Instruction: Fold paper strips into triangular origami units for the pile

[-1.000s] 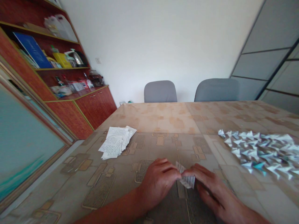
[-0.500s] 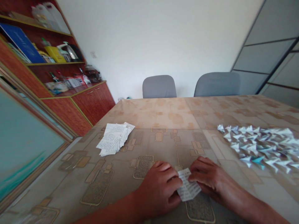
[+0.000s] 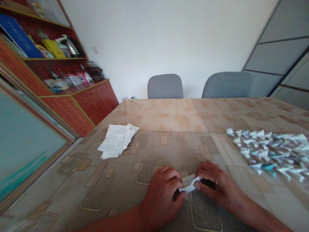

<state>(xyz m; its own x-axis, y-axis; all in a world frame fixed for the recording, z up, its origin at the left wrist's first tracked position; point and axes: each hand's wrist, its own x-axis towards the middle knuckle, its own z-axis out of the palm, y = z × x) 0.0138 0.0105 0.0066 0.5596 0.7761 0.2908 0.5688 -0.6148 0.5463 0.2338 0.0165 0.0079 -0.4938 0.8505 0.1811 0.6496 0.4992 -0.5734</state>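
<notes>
The paper (image 3: 189, 184) has folded upward, pinched by left (image 3: 166, 190) and right hands (image 3: 213, 182).

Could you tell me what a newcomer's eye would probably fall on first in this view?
Probably the crowd of small folded paper shapes on the right of the table, one partly teal. Next, perhaps, the two hands at the near edge, left and right, pinching a creased printed paper between them.

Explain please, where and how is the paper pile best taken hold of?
Probably hold the paper pile at its left and right edges, coming from above: it lies flat and unevenly fanned out, so a pinch at one corner might catch only a part of it.
</notes>
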